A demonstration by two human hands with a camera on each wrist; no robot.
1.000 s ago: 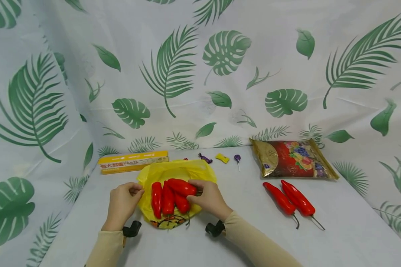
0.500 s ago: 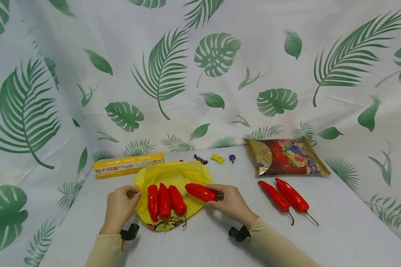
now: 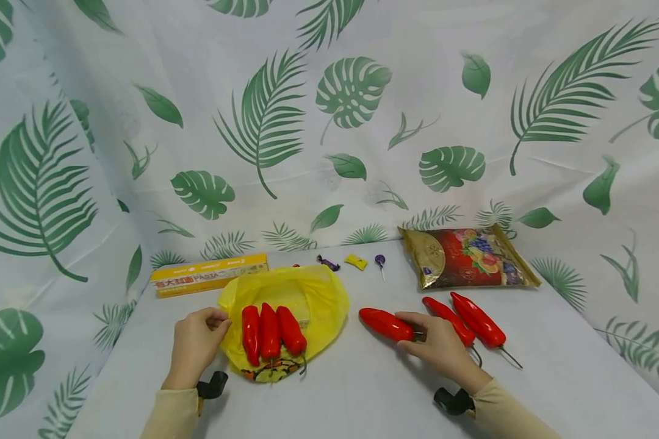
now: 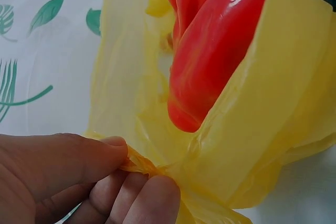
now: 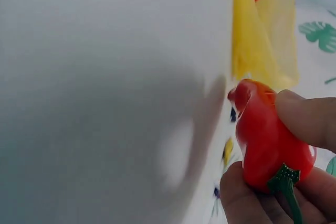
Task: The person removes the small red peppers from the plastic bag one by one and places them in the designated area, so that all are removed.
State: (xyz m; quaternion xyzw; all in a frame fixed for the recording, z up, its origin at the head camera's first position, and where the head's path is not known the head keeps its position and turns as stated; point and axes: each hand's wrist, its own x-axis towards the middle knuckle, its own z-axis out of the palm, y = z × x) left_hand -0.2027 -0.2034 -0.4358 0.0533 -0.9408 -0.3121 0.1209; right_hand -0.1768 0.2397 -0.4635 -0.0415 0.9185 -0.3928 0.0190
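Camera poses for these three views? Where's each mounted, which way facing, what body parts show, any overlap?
Head: worn on the head, faces forward and down at the table; shows both hands, left hand, right hand, and sleeves.
Left wrist: on the left wrist, faces the yellow bag; shows fingers pinching its edge.
Right wrist: on the right wrist, looks along the table; shows fingers gripping a red pepper.
Shared: all three show the bag; head and right wrist show the held pepper.
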